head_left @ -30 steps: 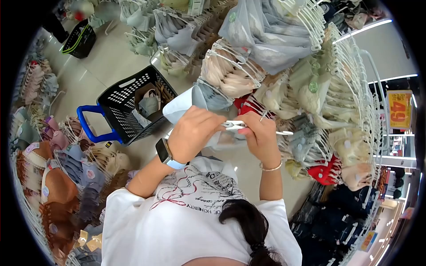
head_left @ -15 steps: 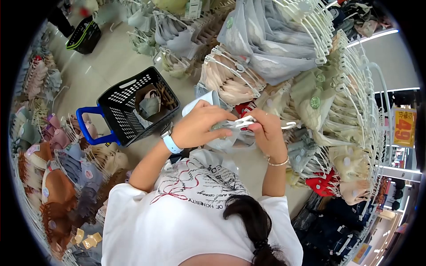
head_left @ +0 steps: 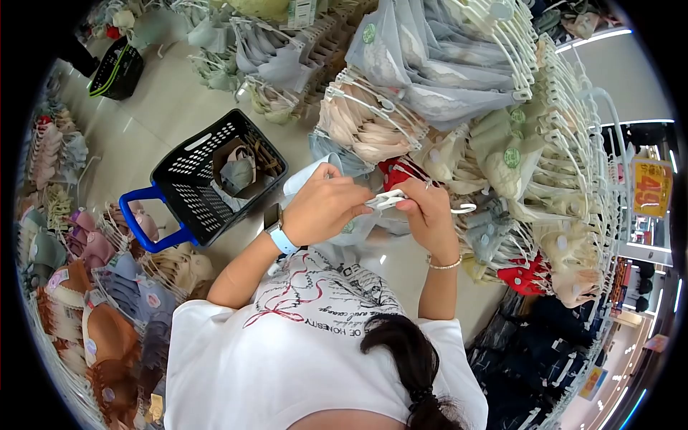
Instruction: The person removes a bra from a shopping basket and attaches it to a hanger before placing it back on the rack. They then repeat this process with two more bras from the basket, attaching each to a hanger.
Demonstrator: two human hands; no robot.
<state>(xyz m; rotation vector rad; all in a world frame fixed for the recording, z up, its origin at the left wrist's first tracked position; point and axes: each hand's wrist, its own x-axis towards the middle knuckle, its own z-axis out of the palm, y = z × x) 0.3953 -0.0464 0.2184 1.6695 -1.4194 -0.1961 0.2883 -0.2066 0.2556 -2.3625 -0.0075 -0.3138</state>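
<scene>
My right hand (head_left: pixel 430 222), with a beaded bracelet at its wrist, is closed on a white plastic clip hanger (head_left: pixel 387 200). The hanger's hook sticks out to the right past that hand. My left hand (head_left: pixel 326 208), with a watch on a pale blue band, has its fingers pinched together at the hanger's left end. They grip a pale blue bra (head_left: pixel 309 175); one cup shows beyond that hand, and sheer fabric hangs beneath both hands. Exactly where the left fingertips hold the fabric is partly hidden.
Left of my hands, a black shopping basket (head_left: pixel 208 168) with a blue handle stands on the floor, holding garments. Racks of hanging bras (head_left: pixel 437 79) crowd the right and far side; more bras (head_left: pixel 107 322) hang at left. Another basket (head_left: pixel 118 70) stands beside a person's leg at upper left.
The left hand's fingers have closed in at the hanger's end, where they were more spread before. The right hand keeps hold of the hanger. The view has shifted slightly.
</scene>
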